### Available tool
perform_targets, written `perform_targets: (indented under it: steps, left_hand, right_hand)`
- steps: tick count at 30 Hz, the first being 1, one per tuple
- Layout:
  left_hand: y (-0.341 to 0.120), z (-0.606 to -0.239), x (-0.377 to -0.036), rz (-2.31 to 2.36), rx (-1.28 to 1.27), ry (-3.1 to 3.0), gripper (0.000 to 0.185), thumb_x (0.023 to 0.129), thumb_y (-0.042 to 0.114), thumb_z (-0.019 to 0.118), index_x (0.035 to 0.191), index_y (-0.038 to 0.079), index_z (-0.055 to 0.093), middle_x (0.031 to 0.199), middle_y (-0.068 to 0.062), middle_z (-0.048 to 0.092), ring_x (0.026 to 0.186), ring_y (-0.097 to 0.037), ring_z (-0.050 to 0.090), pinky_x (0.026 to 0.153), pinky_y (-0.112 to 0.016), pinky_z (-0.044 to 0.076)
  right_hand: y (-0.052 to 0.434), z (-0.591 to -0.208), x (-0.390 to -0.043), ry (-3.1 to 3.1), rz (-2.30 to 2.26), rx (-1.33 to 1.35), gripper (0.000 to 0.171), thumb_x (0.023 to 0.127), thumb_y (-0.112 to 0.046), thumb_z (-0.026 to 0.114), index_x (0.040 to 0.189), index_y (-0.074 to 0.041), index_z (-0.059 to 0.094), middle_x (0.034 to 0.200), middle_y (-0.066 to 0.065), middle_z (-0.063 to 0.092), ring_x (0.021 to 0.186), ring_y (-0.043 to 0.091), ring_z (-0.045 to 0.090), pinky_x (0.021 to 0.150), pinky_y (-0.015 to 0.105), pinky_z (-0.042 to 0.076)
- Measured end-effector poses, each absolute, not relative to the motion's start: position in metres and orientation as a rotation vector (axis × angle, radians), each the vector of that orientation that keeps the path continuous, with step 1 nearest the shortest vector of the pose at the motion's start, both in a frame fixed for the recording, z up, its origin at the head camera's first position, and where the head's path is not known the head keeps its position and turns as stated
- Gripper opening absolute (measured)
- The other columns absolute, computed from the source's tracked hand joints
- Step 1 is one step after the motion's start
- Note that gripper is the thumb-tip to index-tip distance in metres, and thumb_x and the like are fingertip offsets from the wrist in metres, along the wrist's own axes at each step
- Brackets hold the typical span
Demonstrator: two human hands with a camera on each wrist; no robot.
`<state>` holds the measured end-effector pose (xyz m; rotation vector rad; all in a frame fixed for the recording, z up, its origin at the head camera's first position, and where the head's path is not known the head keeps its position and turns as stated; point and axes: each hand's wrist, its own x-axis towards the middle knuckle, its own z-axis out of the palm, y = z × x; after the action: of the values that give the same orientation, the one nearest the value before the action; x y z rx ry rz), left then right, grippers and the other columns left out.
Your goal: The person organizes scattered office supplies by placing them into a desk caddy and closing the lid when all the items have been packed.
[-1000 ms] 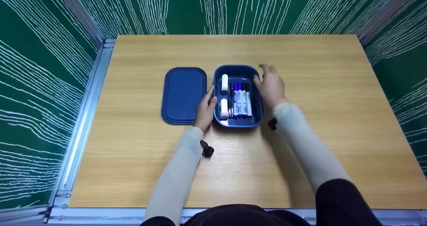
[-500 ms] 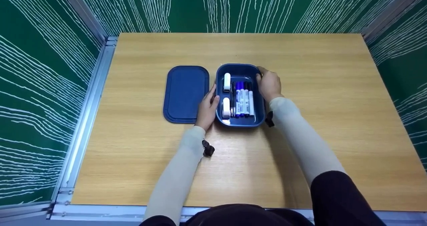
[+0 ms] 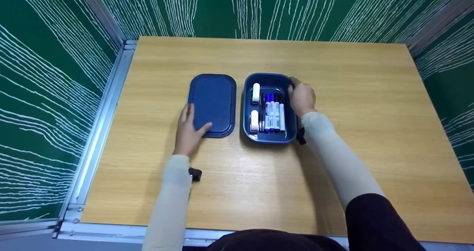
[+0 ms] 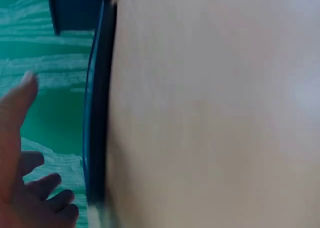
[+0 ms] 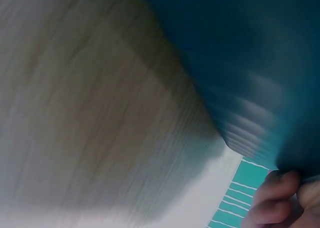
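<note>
A dark blue lid (image 3: 213, 104) lies flat on the table, left of an open blue box (image 3: 270, 139). My left hand (image 3: 188, 132) is at the lid's lower left corner, fingers and thumb spread; in the left wrist view that hand (image 4: 30, 188) shows beside the lid's edge (image 4: 97, 113), apart from it. With my right hand (image 3: 303, 97) I grip the box's upper right rim, thumb on its inner side. The right wrist view has my curled fingers (image 5: 275, 200) at the box's corner. Inside the box are several whiteboard markers (image 3: 274, 116) with blue or black caps.
Two small white round-ended objects, an upper one (image 3: 256, 91) and a lower one (image 3: 254, 120), lie along the box's left side. Dark slim pens (image 3: 262, 114) are beside the markers. Green white-streaked panels (image 3: 216, 12) border the wooden table (image 3: 237, 191).
My left hand has left the box's left side and moved left to the lid's far side. My right hand has closed on the box's right rim.
</note>
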<state>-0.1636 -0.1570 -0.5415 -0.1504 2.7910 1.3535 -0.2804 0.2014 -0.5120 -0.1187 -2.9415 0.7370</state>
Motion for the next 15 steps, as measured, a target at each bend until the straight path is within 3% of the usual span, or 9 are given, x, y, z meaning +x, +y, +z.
perform_targets:
  steps: [6, 15]
  left_hand:
    - [-0.1689, -0.5480, -0.1551, 1.256, -0.152, 2.698, 0.117, 0.077, 0.049, 0.080, 0.159, 0.013, 0.005, 0.166, -0.007, -0.007, 0.152, -0.032, -0.001, 0.122, -0.047, 0.016]
    - [-0.1691, -0.5526, -0.1548, 1.216, -0.167, 2.723, 0.115, 0.077, 0.044, 0.082, 0.157, 0.002, 0.011, 0.167, -0.005, -0.003, 0.153, -0.029, 0.002, 0.124, -0.041, 0.014]
  right_hand:
    - [0.2025, -0.5111, -0.2811, -2.966, 0.774, -0.146, 0.040, 0.102, -0.023, 0.048, 0.140, -0.012, 0.056, 0.129, 0.020, 0.063, 0.112, 0.043, 0.062, 0.089, 0.057, 0.050]
    - [0.2033, -0.5114, -0.2812, -2.979, 0.701, -0.119, 0.039, 0.101, -0.023, 0.050, 0.138, -0.013, 0.058, 0.124, 0.023, 0.065, 0.107, 0.047, 0.063, 0.085, 0.060, 0.050]
